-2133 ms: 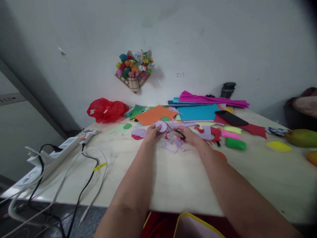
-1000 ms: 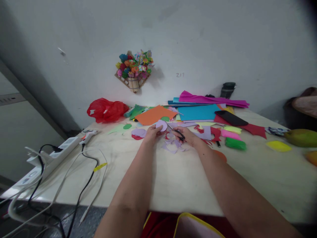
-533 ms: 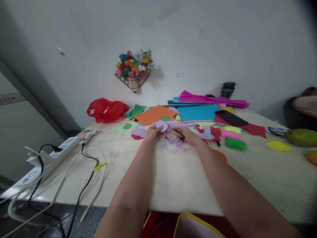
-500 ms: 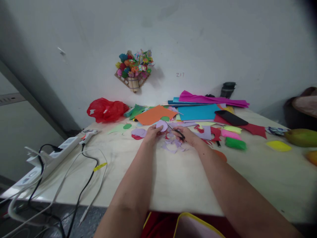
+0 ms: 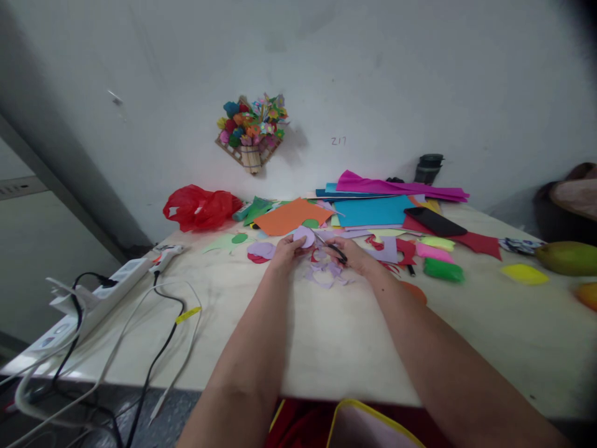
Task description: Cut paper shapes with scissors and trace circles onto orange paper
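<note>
2 bare forearms [image 5: 256,330] of yours stretch over the pale table [image 5: 345,354], with a white power strip [image 5: 109,294] off to your left. Lilac scraps [image 5: 334,269] lie just on the near side of your hands, and a green packet [image 5: 443,270] sits well to the right. Your left hand [image 5: 285,251] is pinching a lilac disc [image 5: 303,234], mid-table, thumb on top. Your right hand [image 5: 352,255] is closed around black-handled scissors [image 5: 337,253], blades pointing at the disc's right edge; can't tell if they're touching it. Lilac circles [image 5: 262,250] overlap a red piece [image 5: 257,259] just left of your left hand. Farther back you've got a black phone [image 5: 435,221], an orange sheet [image 5: 291,218] and a red plastic bag [image 5: 203,208], then a flower ornament [image 5: 252,130] up on the wall [image 5: 401,93].
</note>
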A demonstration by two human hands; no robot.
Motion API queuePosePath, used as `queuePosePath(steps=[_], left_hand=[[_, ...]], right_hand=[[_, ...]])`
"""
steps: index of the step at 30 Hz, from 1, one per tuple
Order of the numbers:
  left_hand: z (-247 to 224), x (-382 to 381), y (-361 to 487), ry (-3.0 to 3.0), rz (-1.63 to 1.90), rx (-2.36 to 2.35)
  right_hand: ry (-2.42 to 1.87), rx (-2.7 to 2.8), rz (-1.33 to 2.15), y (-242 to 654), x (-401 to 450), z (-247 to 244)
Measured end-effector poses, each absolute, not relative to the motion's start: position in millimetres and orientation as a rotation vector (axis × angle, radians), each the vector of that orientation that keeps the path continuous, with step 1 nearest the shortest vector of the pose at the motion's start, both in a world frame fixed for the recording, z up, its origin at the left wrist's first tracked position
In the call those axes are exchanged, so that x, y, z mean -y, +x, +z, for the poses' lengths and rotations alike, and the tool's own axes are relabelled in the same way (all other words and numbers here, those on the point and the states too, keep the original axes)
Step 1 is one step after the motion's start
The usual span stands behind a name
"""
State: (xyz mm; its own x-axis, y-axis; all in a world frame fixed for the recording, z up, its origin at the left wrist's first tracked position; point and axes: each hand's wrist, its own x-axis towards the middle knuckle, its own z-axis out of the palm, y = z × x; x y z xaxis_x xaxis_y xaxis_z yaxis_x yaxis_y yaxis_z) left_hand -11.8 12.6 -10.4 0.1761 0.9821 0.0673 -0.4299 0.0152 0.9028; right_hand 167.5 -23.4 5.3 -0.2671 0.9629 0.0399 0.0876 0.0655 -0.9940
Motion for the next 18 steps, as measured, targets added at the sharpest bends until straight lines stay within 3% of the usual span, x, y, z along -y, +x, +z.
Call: queuePosePath(steps=[18], left_hand=[[-6.4,-9.7,-11.0,0.928,1.335,-0.774]], right_hand=[[-1.105,1.49,1.319,166.3,24.0,6.0]])
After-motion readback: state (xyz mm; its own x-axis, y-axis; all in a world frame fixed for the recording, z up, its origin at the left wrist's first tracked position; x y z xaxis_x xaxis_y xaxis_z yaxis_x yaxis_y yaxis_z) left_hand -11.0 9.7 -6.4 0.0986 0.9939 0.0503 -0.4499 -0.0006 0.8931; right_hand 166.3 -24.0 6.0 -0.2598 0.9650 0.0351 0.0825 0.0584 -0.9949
